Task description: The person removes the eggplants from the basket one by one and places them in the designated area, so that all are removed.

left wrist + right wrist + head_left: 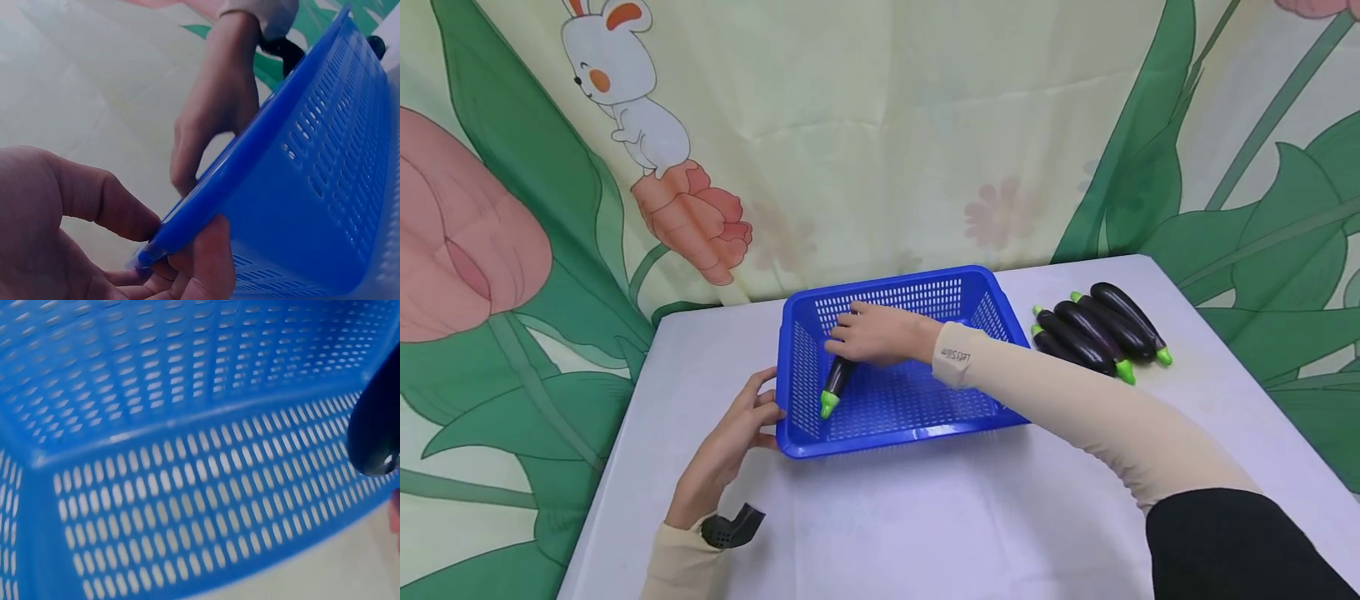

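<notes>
A blue plastic basket (910,435) with slotted walls stands on the table. Inside its left part, my right hand (883,333) grips a dark purple eggplant (838,379) from above, its green stem end pointing toward me. The rounded end of that eggplant (375,434) shows at the right edge of the right wrist view. My left hand (737,437) holds the basket's left rim; in the left wrist view its thumb (115,206) lies on one side of the rim and its fingers on the other. Several more eggplants (1101,329) lie side by side right of the basket.
A white cloth covers the table (880,525). Behind it hangs a printed curtain (880,150) with flowers, leaves and a rabbit. The basket's back rim is close to the table's far edge.
</notes>
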Tool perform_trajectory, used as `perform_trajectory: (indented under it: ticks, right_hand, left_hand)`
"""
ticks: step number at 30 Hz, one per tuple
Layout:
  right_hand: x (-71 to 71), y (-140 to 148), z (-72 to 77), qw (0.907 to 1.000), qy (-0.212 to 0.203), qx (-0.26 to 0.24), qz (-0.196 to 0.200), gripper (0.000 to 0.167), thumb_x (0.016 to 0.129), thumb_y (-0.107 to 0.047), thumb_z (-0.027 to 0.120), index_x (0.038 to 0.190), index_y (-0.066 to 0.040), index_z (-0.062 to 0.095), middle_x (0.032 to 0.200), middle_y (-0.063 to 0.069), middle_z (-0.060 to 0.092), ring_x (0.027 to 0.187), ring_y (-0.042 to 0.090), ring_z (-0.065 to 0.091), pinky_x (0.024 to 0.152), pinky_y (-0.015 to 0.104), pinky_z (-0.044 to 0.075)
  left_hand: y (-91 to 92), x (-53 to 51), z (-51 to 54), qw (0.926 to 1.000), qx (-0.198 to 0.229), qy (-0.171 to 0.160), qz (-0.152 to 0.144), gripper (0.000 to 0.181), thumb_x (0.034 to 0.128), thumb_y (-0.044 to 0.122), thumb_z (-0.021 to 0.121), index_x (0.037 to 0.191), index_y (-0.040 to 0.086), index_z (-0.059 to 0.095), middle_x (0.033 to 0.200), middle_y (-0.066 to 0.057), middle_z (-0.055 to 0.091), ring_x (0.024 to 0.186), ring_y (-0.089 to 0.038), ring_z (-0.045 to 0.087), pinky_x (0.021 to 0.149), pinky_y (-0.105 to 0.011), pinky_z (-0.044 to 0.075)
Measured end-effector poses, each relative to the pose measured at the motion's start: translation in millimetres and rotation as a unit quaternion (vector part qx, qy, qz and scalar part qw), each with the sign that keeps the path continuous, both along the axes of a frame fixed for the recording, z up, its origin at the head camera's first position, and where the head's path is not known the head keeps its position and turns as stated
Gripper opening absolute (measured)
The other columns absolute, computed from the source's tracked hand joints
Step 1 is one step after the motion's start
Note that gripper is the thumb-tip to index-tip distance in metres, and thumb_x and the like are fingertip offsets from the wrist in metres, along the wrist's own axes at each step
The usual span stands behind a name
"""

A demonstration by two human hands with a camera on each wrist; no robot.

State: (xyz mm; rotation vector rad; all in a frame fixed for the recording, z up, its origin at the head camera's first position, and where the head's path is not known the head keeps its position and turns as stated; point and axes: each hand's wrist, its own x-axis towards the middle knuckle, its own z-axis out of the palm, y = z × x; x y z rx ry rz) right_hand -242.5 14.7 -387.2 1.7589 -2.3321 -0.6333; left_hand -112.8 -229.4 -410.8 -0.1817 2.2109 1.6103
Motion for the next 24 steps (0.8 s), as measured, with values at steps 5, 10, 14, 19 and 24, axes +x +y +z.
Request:
perform_trajectory:
  ticks: [5, 10, 14, 19, 24]
  right_hand:
    - [10.6, 21, 27.1, 0.9983, -0.041, -0.024, -0.034, 0.035, 0.102, -0.023, 0.063, 0.136, -0.017, 0.059, 0.129, 0.002, 0.071, 0.118, 0.025, 0.065, 0.104, 0.044, 0.051]
    - [18.8, 53, 44.1, 0.9704, -0.177, -0.118, -0.115, 0.037, 0.1, -0.03, 0.069, 0.134, -0.02, 0.06, 0.13, 0.002, 0.068, 0.116, 0.024, 0.062, 0.104, 0.046, 0.049]
    - [28.1, 82, 49.5, 0.9246, -0.279, -0.209, -0.153, 0.036, 0.101, -0.032, 0.067, 0.135, -0.021, 0.061, 0.128, -0.001, 0.067, 0.111, 0.018, 0.06, 0.099, 0.041, 0.05]
    - [45.3, 118, 53.5, 0.8572, -0.364, -0.305, -0.2, 0.034, 0.103, -0.031, 0.065, 0.137, -0.023, 0.062, 0.124, -0.005, 0.066, 0.103, 0.015, 0.059, 0.087, 0.036, 0.051]
    - [64.0, 150, 54.4, 0.7982, -0.387, -0.383, -0.258, 0.035, 0.105, -0.034, 0.062, 0.139, -0.026, 0.062, 0.13, -0.002, 0.066, 0.104, 0.017, 0.061, 0.086, 0.038, 0.052]
  left_hand:
    - [0.2, -1.7, 3.2, 1.0, -0.005, 0.004, 0.001, 0.078, 0.098, 0.01, 0.048, 0.167, 0.011, 0.01, 0.16, -0.027, 0.043, 0.124, -0.038, 0.063, 0.077, -0.033, 0.057]
    - [1.2, -1.5, 2.9, 1.0, -0.004, 0.002, 0.001, 0.078, 0.0978, 0.01, 0.048, 0.166, 0.01, 0.011, 0.158, -0.028, 0.044, 0.12, -0.036, 0.065, 0.077, -0.033, 0.057]
    - [0.3, 0.7, 1.6, 0.9999, -0.008, -0.007, 0.006, 0.077, 0.0975, 0.009, 0.047, 0.166, 0.011, 0.012, 0.159, -0.027, 0.044, 0.119, -0.035, 0.065, 0.078, -0.033, 0.057]
    - [-0.3, 1.0, 0.7, 1.0, -0.003, -0.007, 0.005, 0.076, 0.0975, 0.009, 0.046, 0.166, 0.011, 0.012, 0.158, -0.028, 0.044, 0.119, -0.035, 0.065, 0.077, -0.033, 0.058]
    - [0.1, 0.3, 0.4, 1.0, 0.0, -0.004, 0.004, 0.077, 0.0976, 0.008, 0.046, 0.166, 0.01, 0.011, 0.159, -0.029, 0.044, 0.119, -0.035, 0.066, 0.076, -0.034, 0.058]
